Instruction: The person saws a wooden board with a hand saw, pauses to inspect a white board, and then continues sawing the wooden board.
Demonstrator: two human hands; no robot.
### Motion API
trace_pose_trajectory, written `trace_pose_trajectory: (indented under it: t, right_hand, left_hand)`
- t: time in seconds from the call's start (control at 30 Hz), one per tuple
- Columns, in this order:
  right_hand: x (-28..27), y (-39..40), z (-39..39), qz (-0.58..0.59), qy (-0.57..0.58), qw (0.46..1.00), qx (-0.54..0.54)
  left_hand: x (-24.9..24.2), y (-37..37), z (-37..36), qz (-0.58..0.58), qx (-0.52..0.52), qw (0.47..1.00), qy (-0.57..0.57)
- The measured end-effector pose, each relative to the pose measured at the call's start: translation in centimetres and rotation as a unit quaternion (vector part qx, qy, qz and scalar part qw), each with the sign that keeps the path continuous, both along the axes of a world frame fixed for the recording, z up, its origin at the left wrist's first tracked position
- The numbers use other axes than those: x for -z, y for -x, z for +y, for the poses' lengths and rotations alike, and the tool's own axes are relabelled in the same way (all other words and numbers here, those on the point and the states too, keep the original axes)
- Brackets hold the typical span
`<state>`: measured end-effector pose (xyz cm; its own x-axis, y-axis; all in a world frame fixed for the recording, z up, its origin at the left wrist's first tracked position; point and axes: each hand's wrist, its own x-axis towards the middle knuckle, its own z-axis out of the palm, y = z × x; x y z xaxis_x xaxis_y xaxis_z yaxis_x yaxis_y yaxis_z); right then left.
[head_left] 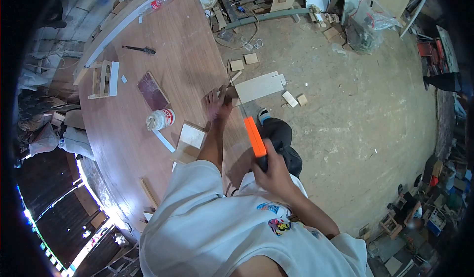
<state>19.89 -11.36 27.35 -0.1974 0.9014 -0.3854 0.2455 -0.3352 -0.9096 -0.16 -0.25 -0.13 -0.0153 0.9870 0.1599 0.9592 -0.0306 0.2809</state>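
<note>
A pale wooden board [259, 88] juts out past the right edge of the wood-grain tabletop [182, 45]. My left hand [218, 105] holds its near end down against the table edge, with fingers spread over it and partly hiding that end. In my right hand [274, 172] is a handsaw [254, 138] with a bright orange and black handle, the fingers wrapped around the grip. The saw's thin blade runs forward from the handle toward the board, close beside the table edge, and is hard to see against the floor.
On the table are a white jar [161, 119], a dark reddish block [152, 90], a white-topped block [191, 136], a small wooden frame [104, 80], a black tool [139, 50] and a bottle [163, 1]. Offcuts [290, 98] lie on the floor; scrap wood [284, 0] stands behind.
</note>
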Motion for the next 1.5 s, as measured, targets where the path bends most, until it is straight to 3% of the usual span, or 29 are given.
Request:
trace_pose_trajectory:
  t: [0.13, 0.27, 0.37, 0.5, 0.57, 0.67, 0.77, 0.87, 0.97, 1.07, 1.17, 1.37, 1.5]
  right_hand:
    - [1.8, 0.1, 2.4, 0.016, 0.015, 0.999, -0.033]
    - [-2.2, 0.1, 1.8, -0.01, -0.014, 0.999, -0.031]
    - [-4.4, -0.1, 1.4, 0.039, 0.035, 0.999, -0.014]
    - [0.7, 0.6, 2.3, 0.004, 0.01, 1.0, -0.01]
    - [3.7, 0.7, 3.2, 0.016, 0.055, 0.998, -0.024]
    - [0.3, 0.8, 2.3, 0.025, -0.006, 1.0, 0.009]
    - [-4.7, 0.4, 1.3, 0.046, 0.041, 0.998, 0.012]
    - [0.4, 0.9, 1.5, 0.003, -0.023, 0.999, 0.03]
    - [8.1, 1.1, 2.8, 0.0, 0.006, 1.0, -0.013]
    - [5.1, 1.4, 2.9, 0.016, -0.027, 0.999, 0.033]
    - [3.1, 1.3, 2.4, 0.019, -0.037, 0.997, 0.057]
    - [5.6, 1.5, 3.1, -0.002, 0.026, 1.0, 0.012]
    - [-0.4, 1.6, 2.2, 0.024, -0.002, 0.999, 0.036]
  left_hand:
    - [0.3, -0.1, 0.5, -0.003, -0.023, 0.999, 0.033]
    - [0.4, -0.3, 0.3, 0.023, -0.03, 0.999, 0.016]
    - [0.2, -0.4, 0.3, 0.003, -0.031, 0.999, 0.038]
    - [0.0, -0.2, 0.3, 0.024, -0.008, 1.0, 0.018]
    - [-1.4, -0.6, 0.3, 0.01, -0.001, 1.0, 0.03]
    - [-1.9, -0.5, 0.4, 0.023, -0.005, 0.999, 0.042]
    - [-0.8, -0.6, 0.5, 0.044, -0.021, 0.998, 0.046]
    - [-1.5, -0.5, 0.3, 0.056, 0.007, 0.998, -0.01]
    - [1.4, 0.7, 0.5, 0.088, 0.022, 0.996, -0.008]
    - [-0.5, 0.1, 0.4, 0.072, 0.013, 0.997, 0.02]
    - [1.4, 0.9, 0.4, 0.079, 0.049, 0.996, -0.011]
    - [-0.5, 0.2, 0.4, 0.077, 0.008, 0.997, 0.014]
    - [0.1, -0.1, 0.2, 0.046, -0.003, 0.999, 0.001]
